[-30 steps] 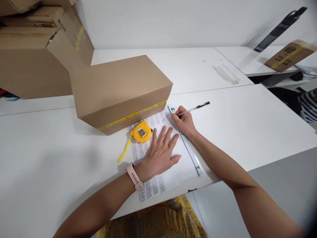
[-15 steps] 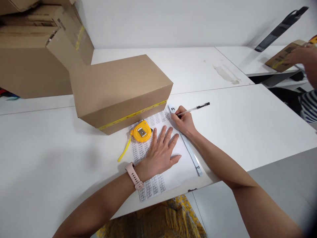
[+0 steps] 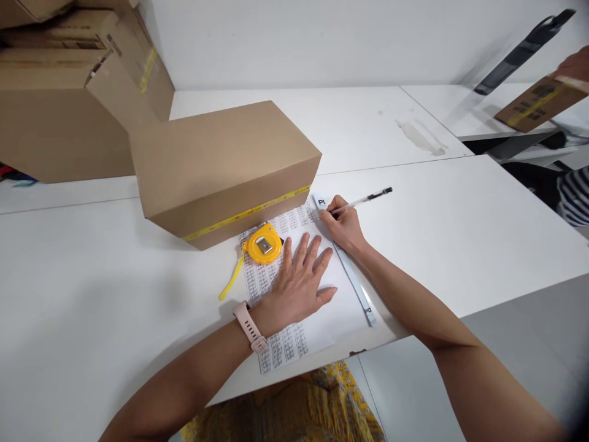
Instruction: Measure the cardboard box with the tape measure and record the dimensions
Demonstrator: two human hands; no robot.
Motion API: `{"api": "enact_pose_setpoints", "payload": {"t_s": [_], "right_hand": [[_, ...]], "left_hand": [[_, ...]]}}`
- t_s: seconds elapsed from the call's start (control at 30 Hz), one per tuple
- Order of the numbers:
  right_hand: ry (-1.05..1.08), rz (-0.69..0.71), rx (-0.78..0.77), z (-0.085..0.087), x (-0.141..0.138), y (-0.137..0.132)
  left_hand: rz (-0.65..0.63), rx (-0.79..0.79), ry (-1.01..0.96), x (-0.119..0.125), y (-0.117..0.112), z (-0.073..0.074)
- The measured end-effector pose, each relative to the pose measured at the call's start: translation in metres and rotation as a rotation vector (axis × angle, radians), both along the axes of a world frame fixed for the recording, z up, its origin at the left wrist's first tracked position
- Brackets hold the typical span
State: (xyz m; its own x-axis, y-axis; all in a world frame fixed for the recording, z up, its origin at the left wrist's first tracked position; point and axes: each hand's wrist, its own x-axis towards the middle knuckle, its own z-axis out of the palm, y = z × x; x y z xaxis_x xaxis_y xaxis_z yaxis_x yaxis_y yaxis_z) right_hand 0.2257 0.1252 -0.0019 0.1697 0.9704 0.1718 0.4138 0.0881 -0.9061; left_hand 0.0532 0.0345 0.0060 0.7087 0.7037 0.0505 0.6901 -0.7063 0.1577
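My left hand [image 3: 298, 281] lies flat with fingers spread on a printed sheet of paper [image 3: 317, 325] full of small rows of text. My right hand [image 3: 343, 226] is closed round a clear pen with a black cap [image 3: 365, 199], its tip on the sheet's top right corner. A yellow tape measure [image 3: 262, 244] sits on the paper just beyond my left fingers, its yellow strap trailing left. A closed cardboard box with yellow tape [image 3: 221, 169] stands right behind it, overlapping the sheet's top edge.
Larger cardboard boxes [image 3: 69, 92] are stacked at the back left on the white table [image 3: 437, 221]. At the far right another person's hand [image 3: 575, 64] holds a flat cardboard piece [image 3: 536, 101] over a neighbouring table. The table's front edge runs below the paper.
My hands have hardly moved; the pen has tilted slightly. At the far right the other person's hand has shifted and lifted the flat cardboard piece.
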Motion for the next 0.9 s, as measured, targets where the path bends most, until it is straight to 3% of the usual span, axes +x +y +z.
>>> {"api": "enact_pose_setpoints", "payload": {"t_s": [0.9], "right_hand": [[-0.001, -0.038, -0.004, 0.0001, 0.0017, 0.0011]], "left_hand": [[-0.001, 0.012, -0.007, 0.0001, 0.0, -0.0033]]}}
